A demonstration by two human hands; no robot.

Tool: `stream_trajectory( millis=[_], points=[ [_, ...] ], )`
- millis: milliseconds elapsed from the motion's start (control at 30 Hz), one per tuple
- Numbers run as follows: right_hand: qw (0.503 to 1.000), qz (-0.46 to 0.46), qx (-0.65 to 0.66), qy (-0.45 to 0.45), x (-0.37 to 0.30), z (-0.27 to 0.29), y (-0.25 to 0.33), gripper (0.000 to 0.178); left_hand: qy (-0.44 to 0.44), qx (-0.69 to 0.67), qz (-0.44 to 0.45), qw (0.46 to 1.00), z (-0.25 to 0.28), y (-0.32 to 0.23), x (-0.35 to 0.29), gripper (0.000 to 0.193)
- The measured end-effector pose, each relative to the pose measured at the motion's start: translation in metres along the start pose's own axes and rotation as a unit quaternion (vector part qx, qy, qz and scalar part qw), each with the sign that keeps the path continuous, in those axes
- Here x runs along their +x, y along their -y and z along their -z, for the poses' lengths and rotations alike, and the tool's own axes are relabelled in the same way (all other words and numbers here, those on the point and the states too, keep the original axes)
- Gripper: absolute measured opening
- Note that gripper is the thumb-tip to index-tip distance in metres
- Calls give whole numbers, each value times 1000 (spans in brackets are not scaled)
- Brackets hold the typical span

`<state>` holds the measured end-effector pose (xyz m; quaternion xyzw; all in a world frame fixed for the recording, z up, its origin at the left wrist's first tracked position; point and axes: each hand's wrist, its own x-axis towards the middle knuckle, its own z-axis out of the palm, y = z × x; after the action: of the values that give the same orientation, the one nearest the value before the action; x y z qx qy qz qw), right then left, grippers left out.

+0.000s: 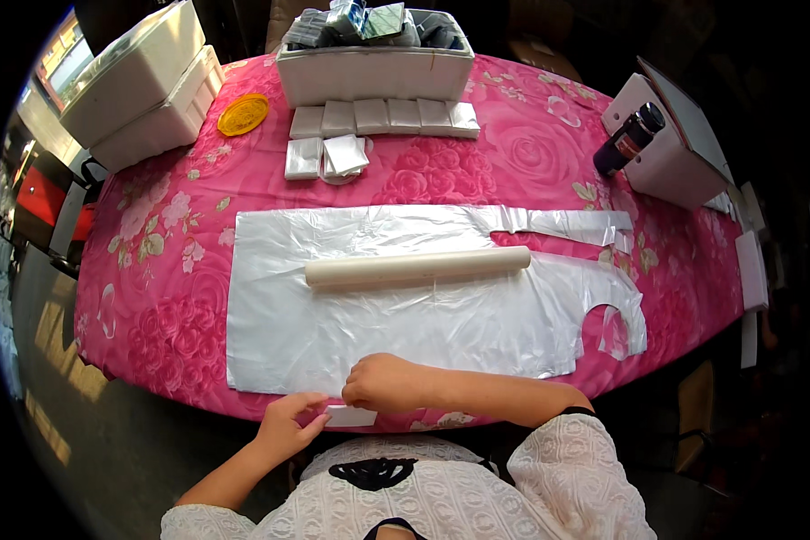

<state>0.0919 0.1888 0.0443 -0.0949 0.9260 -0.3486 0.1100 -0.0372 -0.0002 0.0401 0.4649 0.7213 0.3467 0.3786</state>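
My left hand (pixel 288 427) is at the near table edge, thumb and fingers apart, beside a small white rectangular piece (pixel 353 417). Just right of it, my right hand (pixel 387 382) is curled closed above the white piece, over the near edge of a sheet-like plastic bag (pixel 423 333). Anything within its fingers is hidden. The whitish, shiny bag lies flat, with strap-like parts and a rounded cutout at its right end. Across its middle rests a long cream-coloured tube (pixel 418 267).
Beyond the bag sit a row of small white packets (pixel 389 117) and several more packets (pixel 303 159). A filled white foam box (pixel 373 76) stands behind, stacked foam boxes (pixel 153 99) and a yellow lid (pixel 243 115) at left. A dark bottle (pixel 630 139) leans by a white box (pixel 670 144).
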Motion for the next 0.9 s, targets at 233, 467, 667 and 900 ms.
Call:
stream_trajectory(
  millis=[233, 467, 667, 900],
  points=[
    [756, -166, 391, -498, 2, 124, -149, 12, -121, -96, -22, 988, 19, 15, 38, 46],
    [733, -306, 365, -486, 33, 168, -247, 31, -94, -75, -41, 992, 19, 7, 48, 42],
    [831, -320, 31, -454, -5, 137, -194, 44, -138, -30, -36, 989, 26, 2, 37, 38],
    [885, -227, -128, -386, -93, 51, -114, 36, -31, 28, -152, 987, -13, -13, 16, 38]
  ],
)
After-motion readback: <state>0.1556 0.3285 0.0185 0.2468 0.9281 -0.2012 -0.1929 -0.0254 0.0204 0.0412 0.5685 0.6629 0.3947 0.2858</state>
